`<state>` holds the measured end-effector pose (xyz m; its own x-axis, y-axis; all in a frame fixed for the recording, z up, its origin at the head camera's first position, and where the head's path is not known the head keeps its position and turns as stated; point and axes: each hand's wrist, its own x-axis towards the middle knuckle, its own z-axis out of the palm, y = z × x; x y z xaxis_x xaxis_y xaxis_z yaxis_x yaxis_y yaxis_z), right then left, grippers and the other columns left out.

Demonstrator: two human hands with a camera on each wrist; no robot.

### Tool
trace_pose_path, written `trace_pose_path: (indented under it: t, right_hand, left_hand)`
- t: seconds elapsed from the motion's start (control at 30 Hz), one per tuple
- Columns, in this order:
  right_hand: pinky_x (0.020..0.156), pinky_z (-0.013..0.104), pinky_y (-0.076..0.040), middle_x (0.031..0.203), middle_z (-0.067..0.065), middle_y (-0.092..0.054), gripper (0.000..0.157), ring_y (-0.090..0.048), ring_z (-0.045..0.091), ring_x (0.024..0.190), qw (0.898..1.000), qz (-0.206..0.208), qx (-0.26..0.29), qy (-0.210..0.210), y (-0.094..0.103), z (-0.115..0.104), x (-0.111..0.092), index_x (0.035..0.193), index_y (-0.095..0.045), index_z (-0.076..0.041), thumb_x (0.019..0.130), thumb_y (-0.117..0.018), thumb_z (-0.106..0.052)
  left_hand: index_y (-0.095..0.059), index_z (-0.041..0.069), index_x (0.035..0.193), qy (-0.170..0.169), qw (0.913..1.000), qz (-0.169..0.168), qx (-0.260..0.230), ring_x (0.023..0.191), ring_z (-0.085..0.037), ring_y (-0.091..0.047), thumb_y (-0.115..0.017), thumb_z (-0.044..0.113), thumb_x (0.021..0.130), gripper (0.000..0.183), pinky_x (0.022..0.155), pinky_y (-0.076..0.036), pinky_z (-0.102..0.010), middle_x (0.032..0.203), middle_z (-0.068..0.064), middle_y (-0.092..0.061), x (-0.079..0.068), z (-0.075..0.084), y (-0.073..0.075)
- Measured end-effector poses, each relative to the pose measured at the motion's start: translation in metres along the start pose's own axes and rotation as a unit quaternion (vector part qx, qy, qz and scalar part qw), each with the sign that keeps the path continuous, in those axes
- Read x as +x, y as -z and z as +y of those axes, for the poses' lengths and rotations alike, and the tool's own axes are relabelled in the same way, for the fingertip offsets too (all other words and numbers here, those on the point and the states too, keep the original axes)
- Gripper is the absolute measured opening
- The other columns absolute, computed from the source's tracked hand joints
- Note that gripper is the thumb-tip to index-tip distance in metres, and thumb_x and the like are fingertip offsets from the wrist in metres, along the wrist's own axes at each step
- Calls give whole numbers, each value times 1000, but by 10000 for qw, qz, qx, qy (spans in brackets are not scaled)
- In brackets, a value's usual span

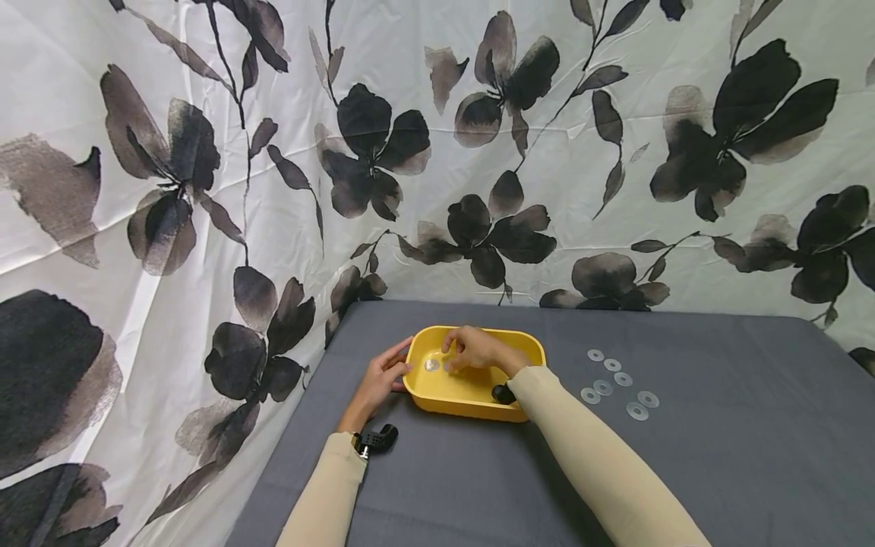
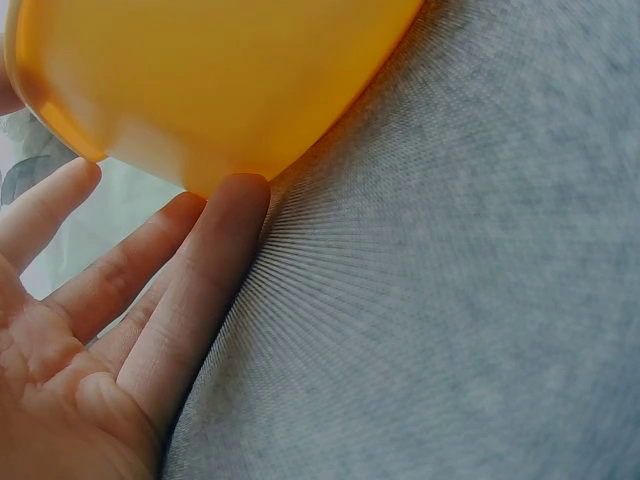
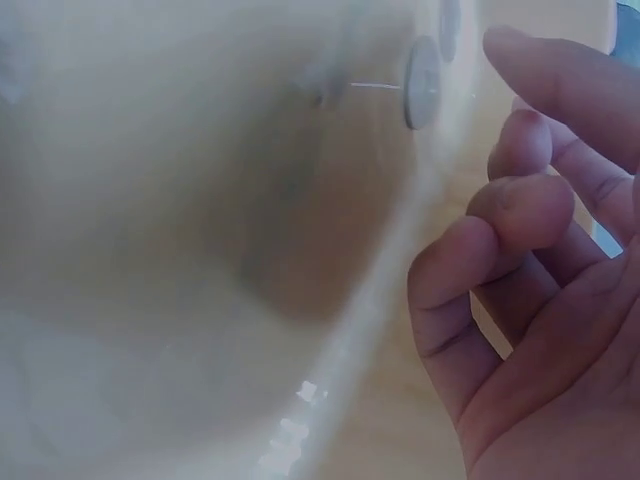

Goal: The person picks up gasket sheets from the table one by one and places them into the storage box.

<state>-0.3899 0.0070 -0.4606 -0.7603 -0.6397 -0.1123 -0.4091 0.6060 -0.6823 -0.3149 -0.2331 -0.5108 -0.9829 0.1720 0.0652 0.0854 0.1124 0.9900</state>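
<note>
Floral-printed sheet (image 1: 506, 175), white with black and brown blooms, hung beyond a grey-covered table (image 1: 437, 479). Places below taken from the yellow tray (image 1: 472, 409) standing on it.

Inside the tray, toward its left end: at least two thin holed discs (image 1: 432, 365), one plain to see, another partly behind fingers. Well to the tray's right, a loose scatter of more discs (image 1: 623, 379) lay flat.

Left grip (image 1: 376, 380) at the tray's left end: fingers straight, tips touching the wall, bracing rather than clasping. Right grip (image 1: 472, 348) over the tray's inside, beside the discs: fingers loosely bent, nothing seen between them; right wrist view showed fingertips apart from the nearest disc.

Handling, as judged: pieces this thin looked awkward to pinch straight off smooth plastic; nudging one against the tray wall to raise an edge seemed the surer way. For setting one down, a low release would have limited sliding. Light pressure at the left end seemed enough; a harder push risked skidding the tray.
</note>
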Motion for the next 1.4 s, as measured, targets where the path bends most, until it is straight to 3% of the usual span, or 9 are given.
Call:
trace_pose_path:
  t: [0.27, 0.43, 0.57, 0.77, 0.9, 0.97, 1.13, 1.2, 1.4]
  right_hand:
    - [58, 23, -42, 78, 6, -59, 32, -50, 14, 66, 9994, 10, 58, 333, 17, -7, -19, 111, -65, -5, 83, -74, -16]
    - [55, 25, -42, 79, 7, -58, 30, -47, 14, 61, 9955, 190, 787, 495, 43, -3, -42, 114, -63, -8, 88, -70, -21]
    - [56, 31, -43, 79, 11, -57, 30, -46, 19, 60, 9870, 695, 1398, 372, 64, 11, -69, 114, -63, -12, 89, -68, -27]
    - [61, 35, -48, 80, 22, -53, 33, -49, 39, 69, 9734, 1510, 1723, 52, 84, 47, -118, 118, -60, -14, 92, -64, -33]
    - [60, 33, -46, 77, 18, -52, 37, -51, 39, 71, 9692, 1836, 1626, -238, 86, 73, -145, 120, -58, -12, 92, -63, -36]
    - [60, 33, -47, 77, 16, -53, 37, -52, 37, 71, 9672, 1971, 1537, -450, 87, 83, -157, 119, -58, -13, 91, -64, -37]
    - [60, 37, -49, 80, 11, -54, 41, -54, 37, 71, 9643, 2140, 1330, -813, 87, 106, -182, 120, -56, -13, 91, -63, -42]
    - [58, 37, -49, 80, 10, -55, 42, -54, 35, 69, 9645, 2149, 1270, -865, 87, 112, -190, 120, -56, -10, 92, -62, -40]
    - [54, 34, -46, 78, 14, -56, 42, -52, 27, 60, 9657, 2152, 1073, -979, 87, 126, -209, 124, -53, 1, 95, -60, -29]
  left_hand:
    - [-46, 25, 144, 18, 10000, -41, -38, 107, -35, -62, -57, 14, 93, 53, 69, -60, -34, 136, -21, -54, -1, 0, 0]
    - [-43, 26, 145, 116, 9997, -128, -142, 116, -44, -56, -55, 13, 95, 53, 71, -60, -34, 141, -21, -50, 0, 1, 1]
    - [-42, 26, 146, 101, 9998, -142, -120, 118, -45, -54, -54, 13, 96, 53, 72, -60, -34, 142, -20, -49, 1, 1, 0]
    - [-47, 28, 143, 47, 10000, 48, -4, 111, -36, -61, -57, 13, 93, 53, 70, -60, -36, 138, -14, -55, 1, 0, 0]
    - [-48, 29, 142, 12, 9999, 90, 79, 109, -33, -63, -58, 15, 93, 52, 70, -60, -36, 135, -12, -57, -1, 0, 0]
    - [-45, 26, 145, 88, 9999, -34, 59, 112, -37, -60, -56, 14, 94, 54, 71, -60, -35, 137, -16, -55, -5, 9, 0]
    - [-43, 25, 146, 152, 9998, -87, 62, 116, -42, -57, -55, 12, 96, 53, 73, -60, -35, 138, -18, -53, -5, 10, 1]
    - [-46, 28, 143, 82, 9999, 41, 86, 113, -38, -59, -56, 13, 95, 52, 71, -60, -35, 136, -15, -56, -2, 2, 1]
    - [-48, 29, 142, 34, 9998, 123, 128, 110, -31, -62, -58, 15, 93, 52, 71, -60, -36, 135, -10, -57, -2, 0, 1]
